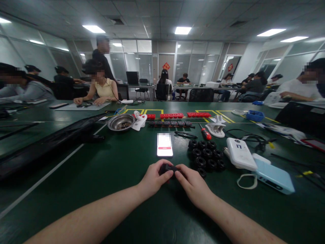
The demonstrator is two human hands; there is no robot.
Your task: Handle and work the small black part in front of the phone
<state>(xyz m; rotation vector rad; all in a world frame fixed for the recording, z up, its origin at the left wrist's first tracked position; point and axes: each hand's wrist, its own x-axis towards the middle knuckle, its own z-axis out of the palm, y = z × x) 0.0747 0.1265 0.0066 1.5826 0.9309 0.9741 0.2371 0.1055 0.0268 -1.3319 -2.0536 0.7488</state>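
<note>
My left hand [153,178] and my right hand [194,183] meet low over the middle of the table. Both are closed around a small dark part [167,167], pinching it between thumbs and fingers. A trace of red shows under it; the rest is covered by my fingers. Just beyond my hands lies a phone [165,151] with a lit screen. Several black toy wheels [200,161] are clustered to the right of my right hand. Farther off are black glasses [186,135] and a red-and-black screwdriver [206,133].
A metal bowl [121,118] of small pieces stands at the back left, beside a white device [139,122]. Red trays [171,116] line the back. White [241,154] and light-blue [275,176] power banks lie right. A long black bag [50,145] stretches along the left. People sit around.
</note>
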